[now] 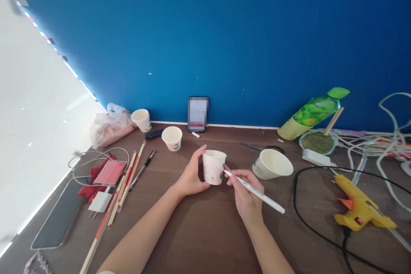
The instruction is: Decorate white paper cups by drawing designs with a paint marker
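A white paper cup (212,171) with pink line drawings and green leaf prints stands upright in the middle of the table. My left hand (193,174) is wrapped around its left side, thumb low and fingers partly hidden behind the cup. In my right hand (246,192) is a white marker (263,198), its pink tip at the cup's right side near a green leaf. Just right of that hand a wider paper cup (274,165) sits tilted. Two more paper cups, a nearer one (172,139) and a farther one (141,120), stand at the back left.
A propped phone (198,113) leans on the blue wall (224,43). Right: scissors (253,147), a green bottle (311,113), a yellow glue gun (359,205) with black cable, tangled white cords. Left: wooden sticks (117,197), a pen (143,169), charger (100,202), a dark phone (59,214), a plastic bag (111,126).
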`<move>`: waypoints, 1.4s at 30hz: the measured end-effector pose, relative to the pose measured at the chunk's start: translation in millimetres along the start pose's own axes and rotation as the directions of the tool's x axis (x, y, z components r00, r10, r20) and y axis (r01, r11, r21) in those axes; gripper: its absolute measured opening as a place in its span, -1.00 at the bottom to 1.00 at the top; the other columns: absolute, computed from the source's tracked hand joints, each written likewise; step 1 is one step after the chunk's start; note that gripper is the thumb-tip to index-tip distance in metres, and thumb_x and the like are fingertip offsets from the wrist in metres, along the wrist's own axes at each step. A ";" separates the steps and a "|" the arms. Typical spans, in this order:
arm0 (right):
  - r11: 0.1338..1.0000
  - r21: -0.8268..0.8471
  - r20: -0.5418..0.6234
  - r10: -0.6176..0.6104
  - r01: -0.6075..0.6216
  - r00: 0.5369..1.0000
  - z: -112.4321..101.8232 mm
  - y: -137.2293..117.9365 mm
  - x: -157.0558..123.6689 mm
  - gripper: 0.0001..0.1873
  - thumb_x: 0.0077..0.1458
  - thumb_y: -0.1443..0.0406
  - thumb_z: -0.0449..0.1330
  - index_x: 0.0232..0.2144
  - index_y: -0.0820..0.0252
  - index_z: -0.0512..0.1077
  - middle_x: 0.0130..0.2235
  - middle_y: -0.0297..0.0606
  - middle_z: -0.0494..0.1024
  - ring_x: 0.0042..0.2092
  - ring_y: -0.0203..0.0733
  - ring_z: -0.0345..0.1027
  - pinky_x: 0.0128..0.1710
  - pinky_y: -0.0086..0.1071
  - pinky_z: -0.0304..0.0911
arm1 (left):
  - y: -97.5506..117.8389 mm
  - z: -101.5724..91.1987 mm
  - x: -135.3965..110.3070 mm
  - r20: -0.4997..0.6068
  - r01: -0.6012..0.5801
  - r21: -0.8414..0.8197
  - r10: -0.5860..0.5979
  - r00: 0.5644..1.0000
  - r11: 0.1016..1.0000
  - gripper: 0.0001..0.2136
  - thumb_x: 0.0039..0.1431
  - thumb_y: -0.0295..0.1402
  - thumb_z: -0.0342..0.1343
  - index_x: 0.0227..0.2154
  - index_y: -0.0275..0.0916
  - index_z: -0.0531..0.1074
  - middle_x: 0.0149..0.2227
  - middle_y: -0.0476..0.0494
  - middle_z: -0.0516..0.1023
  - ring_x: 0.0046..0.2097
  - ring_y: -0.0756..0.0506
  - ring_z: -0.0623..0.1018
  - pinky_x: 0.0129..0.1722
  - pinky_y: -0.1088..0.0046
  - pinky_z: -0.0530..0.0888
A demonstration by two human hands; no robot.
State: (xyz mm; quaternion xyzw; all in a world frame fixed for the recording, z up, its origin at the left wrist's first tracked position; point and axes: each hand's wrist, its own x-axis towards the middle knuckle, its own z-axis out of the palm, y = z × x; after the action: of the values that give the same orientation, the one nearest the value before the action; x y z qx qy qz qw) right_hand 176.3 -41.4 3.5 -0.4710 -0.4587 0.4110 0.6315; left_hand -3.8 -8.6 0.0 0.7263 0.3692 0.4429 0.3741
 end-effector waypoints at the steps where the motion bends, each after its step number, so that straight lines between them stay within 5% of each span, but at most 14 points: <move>1: 0.999 -0.041 0.013 -0.017 0.018 1.000 0.6 -2.7 -0.8 -0.84 -0.01 0.21 0.30 -0.41 0.17 0.46 -0.57 -0.33 0.52 -0.47 -0.19 0.48 -0.39 -0.32 0.43 | -0.3 0.0 0.1 -0.003 -0.012 0.010 0.012 1.000 1.000 -0.12 -0.13 -0.52 0.29 0.22 -0.12 -0.09 0.35 -0.37 -0.04 0.35 -0.34 0.13 0.31 -0.01 0.17; 12: 0.967 -0.216 0.053 -0.129 0.138 0.990 8.2 -18.4 -2.3 -0.92 0.00 0.26 0.27 -0.43 0.15 0.47 -0.52 -0.29 0.57 -0.35 -0.12 0.58 -0.38 -0.40 0.47 | -1.8 0.2 -0.3 -0.021 -0.083 0.048 0.084 0.996 0.995 -0.19 -0.12 -0.50 0.29 0.18 -0.12 -0.02 0.32 -0.35 0.05 0.35 -0.32 0.13 0.29 -0.04 0.18; 42: 0.974 -0.220 -0.119 0.019 -0.045 0.993 3.9 -13.0 -0.6 -0.85 -0.07 0.22 0.29 -0.48 0.18 0.45 -0.56 -0.30 0.55 -0.51 -0.22 0.46 -0.51 -0.43 0.34 | -5.1 0.3 -0.6 -0.027 -0.055 0.046 0.056 0.998 0.997 -0.16 -0.13 -0.49 0.30 0.20 -0.13 -0.02 0.32 -0.35 0.03 0.35 -0.32 0.13 0.30 -0.04 0.17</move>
State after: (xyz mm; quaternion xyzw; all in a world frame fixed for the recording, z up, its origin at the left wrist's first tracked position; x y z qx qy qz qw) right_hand 173.5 -43.9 16.6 -0.5691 -0.4566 0.3392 0.5938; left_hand -4.8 -6.9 -4.8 0.7383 0.3640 0.4548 0.3401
